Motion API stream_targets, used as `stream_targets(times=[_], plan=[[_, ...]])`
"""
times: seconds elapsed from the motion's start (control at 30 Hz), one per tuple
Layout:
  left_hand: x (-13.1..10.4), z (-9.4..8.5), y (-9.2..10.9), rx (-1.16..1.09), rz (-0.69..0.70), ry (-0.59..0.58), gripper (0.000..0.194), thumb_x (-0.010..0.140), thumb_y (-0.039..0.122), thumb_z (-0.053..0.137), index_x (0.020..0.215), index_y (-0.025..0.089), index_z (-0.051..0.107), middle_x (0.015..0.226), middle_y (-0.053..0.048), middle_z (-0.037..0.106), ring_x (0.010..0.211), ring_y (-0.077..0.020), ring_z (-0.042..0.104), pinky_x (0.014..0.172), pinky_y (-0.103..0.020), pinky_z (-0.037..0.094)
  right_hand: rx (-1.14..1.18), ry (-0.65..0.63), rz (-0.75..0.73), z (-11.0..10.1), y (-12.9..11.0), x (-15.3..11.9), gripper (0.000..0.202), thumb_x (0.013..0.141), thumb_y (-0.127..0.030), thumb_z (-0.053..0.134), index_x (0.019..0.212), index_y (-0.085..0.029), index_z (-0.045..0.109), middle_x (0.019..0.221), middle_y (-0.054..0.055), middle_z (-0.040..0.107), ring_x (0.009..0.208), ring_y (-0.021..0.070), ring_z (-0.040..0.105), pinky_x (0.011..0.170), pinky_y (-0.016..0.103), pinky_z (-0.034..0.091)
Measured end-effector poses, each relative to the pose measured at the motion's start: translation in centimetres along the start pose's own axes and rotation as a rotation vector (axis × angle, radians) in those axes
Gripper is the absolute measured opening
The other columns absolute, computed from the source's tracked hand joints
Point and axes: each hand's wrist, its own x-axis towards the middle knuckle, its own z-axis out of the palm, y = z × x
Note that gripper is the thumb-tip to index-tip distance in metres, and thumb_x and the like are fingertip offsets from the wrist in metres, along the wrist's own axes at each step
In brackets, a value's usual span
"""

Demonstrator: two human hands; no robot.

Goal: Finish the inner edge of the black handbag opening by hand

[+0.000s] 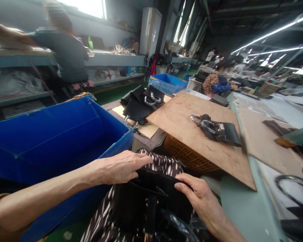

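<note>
A black handbag [131, 205] rests on my lap over patterned fabric, its top opening facing me. At the left end of that opening is my left hand [123, 166], closed on the rim with the index finger stretched out along it. My right hand [198, 190] pinches the rim's right side, thumb on the near face and fingers behind. Gold-coloured metal fittings and a plastic-wrapped handle [180, 225] show low on the bag. The bag's inside is dark, so I cannot make out its contents.
To my left stands a big blue bin [53, 134]. A brown board [174, 114] carries another black handbag [229, 132] above an orange crate [189, 154]. More black bags [138, 106] lie behind. Co-workers sit at benches, one at left [65, 53], one farther right [212, 82].
</note>
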Motion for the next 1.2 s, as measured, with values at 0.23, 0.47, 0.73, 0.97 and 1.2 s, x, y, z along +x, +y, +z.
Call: stream_targets(times=[0.23, 0.47, 0.73, 0.97, 1.2], plan=[[-0.8, -0.5, 3.7, 0.168, -0.25, -0.029, 0.067, 0.056, 0.014, 0.058, 0.118, 0.016, 0.033, 0.118, -0.015, 0.046, 0.104, -0.0321, 0.047, 0.09, -0.048, 0.034, -0.154, 0.152, -0.227, 1.1, -2.1, -1.4, 0.019, 0.089, -0.03, 0.042, 0.09, -0.021, 0.058, 0.08, 0.003, 0.062, 0.073, 0.016, 0.06, 0.066, 0.022, 0.048], [-2.5, 3.7, 5.0, 0.035, -0.284, 0.283, 0.064, 0.069, 0.015, 0.051, 0.125, 0.023, 0.022, 0.138, -0.01, 0.025, 0.125, -0.0266, 0.026, 0.104, -0.043, 0.022, -0.325, 0.248, -0.426, 1.3, -3.4, -3.2, 0.013, 0.088, -0.021, 0.042, 0.091, -0.019, 0.055, 0.076, 0.005, 0.062, 0.067, 0.0161, 0.06, 0.063, 0.023, 0.048], [-2.6, 3.8, 4.1, -0.216, -0.241, 0.447, 0.033, 0.067, 0.002, 0.052, 0.089, 0.023, 0.04, 0.127, 0.002, 0.032, 0.096, -0.0123, 0.049, 0.083, -0.024, 0.041, -0.179, 0.245, -0.142, 0.3, -3.0, -2.5, 0.016, 0.088, -0.033, 0.043, 0.086, -0.024, 0.056, 0.08, 0.0, 0.063, 0.07, 0.0145, 0.06, 0.062, 0.021, 0.046], [-2.0, 4.4, 2.9, -0.113, -0.189, 0.432, 0.022, 0.071, 0.003, 0.05, 0.084, 0.021, 0.044, 0.127, 0.002, 0.036, 0.097, -0.0146, 0.052, 0.083, -0.026, 0.041, -0.132, 0.243, -0.066, 0.2, -2.9, -1.6, 0.014, 0.086, -0.033, 0.047, 0.085, -0.026, 0.059, 0.079, -0.004, 0.063, 0.07, 0.0135, 0.06, 0.063, 0.019, 0.044], [-1.1, 4.8, 2.3, -0.054, -0.139, 0.408, 0.014, 0.081, 0.013, 0.043, 0.073, 0.018, 0.052, 0.117, -0.001, 0.047, 0.09, -0.0138, 0.054, 0.082, -0.024, 0.041, -0.074, 0.202, -0.029, 0.2, -2.8, -1.5, 0.01, 0.086, -0.03, 0.048, 0.082, -0.025, 0.056, 0.079, -0.005, 0.062, 0.07, 0.0127, 0.058, 0.064, 0.02, 0.043]])
